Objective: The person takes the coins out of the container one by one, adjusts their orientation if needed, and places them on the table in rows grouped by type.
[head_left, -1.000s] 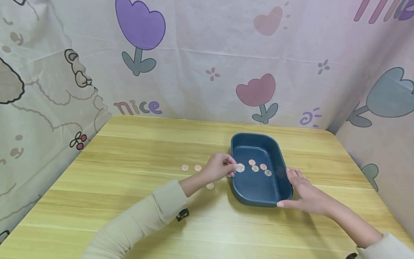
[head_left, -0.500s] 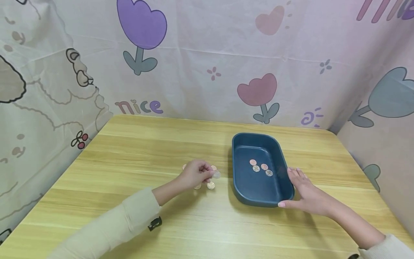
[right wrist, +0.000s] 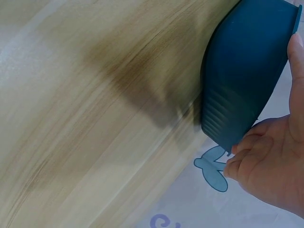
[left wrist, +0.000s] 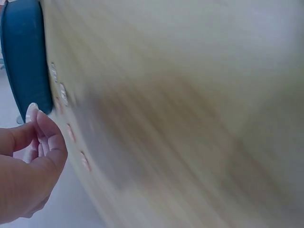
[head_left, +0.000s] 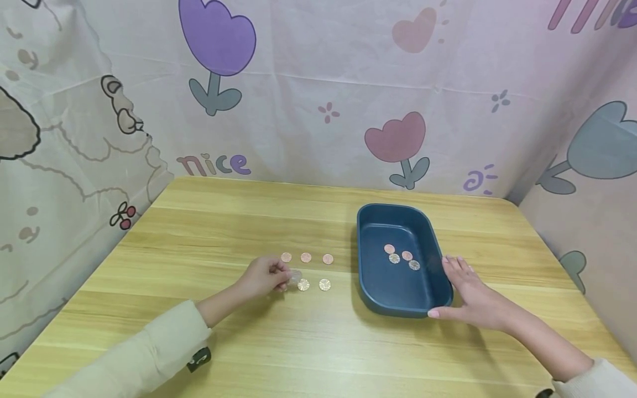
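Observation:
My left hand (head_left: 266,276) pinches a pale, blurred round coin (head_left: 296,276) between thumb and fingertips, low over the table. In the left wrist view the left hand (left wrist: 35,156) has its thumb and fingertips together. Just beyond lie copper coins (head_left: 306,257) in a row of three, with two gold-coloured coins (head_left: 324,284) nearer me. The dark blue tray (head_left: 393,296) holds two copper coins (head_left: 389,249) and two paler coins (head_left: 414,265). Against its right side rests my right hand (head_left: 470,298), fingers extended along the wall and thumb at the near corner.
A light wooden table (head_left: 224,215) carries everything. Behind it hangs a printed cloth (head_left: 298,66) with tulips, hearts and lettering, which also covers both sides.
My left hand has moved left from above the tray to beside the loose coins, the pinched coin with it. My right hand has stayed at the tray.

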Demonstrator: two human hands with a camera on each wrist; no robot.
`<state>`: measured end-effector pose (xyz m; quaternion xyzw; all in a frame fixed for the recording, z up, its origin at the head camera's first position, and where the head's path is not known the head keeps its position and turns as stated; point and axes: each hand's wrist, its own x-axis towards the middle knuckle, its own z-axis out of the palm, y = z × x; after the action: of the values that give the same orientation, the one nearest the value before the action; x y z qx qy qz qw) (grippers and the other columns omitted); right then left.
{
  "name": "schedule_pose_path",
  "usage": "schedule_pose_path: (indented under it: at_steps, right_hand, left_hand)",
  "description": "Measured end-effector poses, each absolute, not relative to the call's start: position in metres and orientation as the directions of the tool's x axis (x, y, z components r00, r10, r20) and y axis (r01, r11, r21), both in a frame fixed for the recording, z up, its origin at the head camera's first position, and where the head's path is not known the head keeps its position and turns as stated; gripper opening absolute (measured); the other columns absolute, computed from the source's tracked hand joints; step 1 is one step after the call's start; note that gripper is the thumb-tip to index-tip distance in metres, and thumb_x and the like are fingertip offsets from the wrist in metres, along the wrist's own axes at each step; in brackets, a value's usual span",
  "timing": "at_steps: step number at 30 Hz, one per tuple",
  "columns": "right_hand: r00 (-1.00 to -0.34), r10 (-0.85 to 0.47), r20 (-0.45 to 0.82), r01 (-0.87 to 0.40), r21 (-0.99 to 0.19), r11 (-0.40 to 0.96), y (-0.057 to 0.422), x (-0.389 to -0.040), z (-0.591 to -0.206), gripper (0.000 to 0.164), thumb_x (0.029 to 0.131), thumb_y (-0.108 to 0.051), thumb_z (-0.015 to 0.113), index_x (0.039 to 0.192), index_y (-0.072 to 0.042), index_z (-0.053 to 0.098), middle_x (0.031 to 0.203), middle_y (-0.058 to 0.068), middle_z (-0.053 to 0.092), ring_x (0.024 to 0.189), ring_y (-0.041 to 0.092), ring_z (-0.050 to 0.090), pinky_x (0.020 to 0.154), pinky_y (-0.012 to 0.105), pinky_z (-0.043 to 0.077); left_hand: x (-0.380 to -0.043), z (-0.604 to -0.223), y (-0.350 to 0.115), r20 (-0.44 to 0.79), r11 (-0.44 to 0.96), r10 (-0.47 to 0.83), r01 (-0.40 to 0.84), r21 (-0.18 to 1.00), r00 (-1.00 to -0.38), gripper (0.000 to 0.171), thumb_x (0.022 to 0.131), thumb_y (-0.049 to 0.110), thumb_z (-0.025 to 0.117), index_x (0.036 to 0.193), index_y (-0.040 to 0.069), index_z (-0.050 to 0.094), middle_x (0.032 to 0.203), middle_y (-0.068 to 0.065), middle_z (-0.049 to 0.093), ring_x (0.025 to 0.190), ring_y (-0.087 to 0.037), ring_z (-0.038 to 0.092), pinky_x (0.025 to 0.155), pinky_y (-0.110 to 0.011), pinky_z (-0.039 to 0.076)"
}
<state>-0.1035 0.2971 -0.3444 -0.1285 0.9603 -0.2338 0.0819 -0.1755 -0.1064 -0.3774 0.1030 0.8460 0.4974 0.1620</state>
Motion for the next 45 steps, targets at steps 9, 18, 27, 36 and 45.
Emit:
schedule_pose_path:
  at_steps: [9,18,27,36,45]
  right_hand:
    - [-0.954,-0.283,-0.100,-0.202,-0.482,0.852,0.297,-0.103,-0.343,0.113,0.071,-0.052,0.073,0.143,0.010,0.014,0.150,0.032,0.010,0.137,0.051,-0.002,0.098,0.074,0.014]
    - [-0.953,-0.284,-0.104,-0.200,-0.484,0.852,0.297,-0.102,-0.343,0.112,0.072,-0.052,0.073,0.144,0.008,0.012,0.150,0.031,0.009,0.138,0.050,-0.003,0.098,0.074,0.014]
    - [-0.952,-0.286,-0.110,-0.203,-0.473,0.857,0.297,-0.103,-0.344,0.113,0.072,-0.053,0.072,0.144,0.008,0.011,0.151,0.031,0.009,0.138,0.050,-0.002,0.098,0.074,0.015]
    - [-0.951,-0.288,-0.112,-0.203,-0.476,0.856,0.297,-0.104,-0.344,0.112,0.072,-0.052,0.072,0.144,0.009,0.012,0.151,0.031,0.008,0.138,0.050,-0.003,0.098,0.074,0.014]
    - [-0.951,-0.288,-0.113,-0.202,-0.476,0.856,0.297,-0.103,-0.342,0.113,0.072,-0.052,0.072,0.144,0.010,0.012,0.150,0.032,0.009,0.137,0.051,-0.002,0.098,0.074,0.014]
  left_hand:
    - [-0.179,-0.387,-0.121,-0.225,0.581,0.253,-0.038,0.813,-0.941,0.010,0.088,0.002,0.058,0.084,-0.006,0.061,0.068,-0.009,0.062,0.056,-0.009,0.056,0.052,-0.018,0.051]
    - [-0.181,-0.381,-0.122,-0.283,0.696,0.226,-0.049,0.717,-0.932,0.025,0.086,-0.002,0.056,0.061,0.000,0.054,0.064,-0.008,0.062,0.051,-0.010,0.057,0.053,-0.022,0.054]
    - [-0.182,-0.378,-0.118,-0.285,0.721,0.213,-0.046,0.692,-0.935,0.028,0.084,0.000,0.061,0.057,0.002,0.053,0.061,-0.007,0.063,0.048,-0.010,0.057,0.051,-0.022,0.053]
    - [-0.183,-0.375,-0.120,-0.211,0.708,0.242,0.024,0.705,-0.947,0.015,0.085,-0.001,0.059,0.070,-0.003,0.057,0.062,-0.009,0.062,0.051,-0.011,0.056,0.051,-0.019,0.051]
    - [-0.188,-0.366,-0.101,0.019,0.547,0.360,0.228,0.806,-0.933,0.010,0.088,0.006,0.061,0.085,-0.003,0.060,0.071,-0.013,0.062,0.058,-0.015,0.056,0.050,-0.017,0.047]
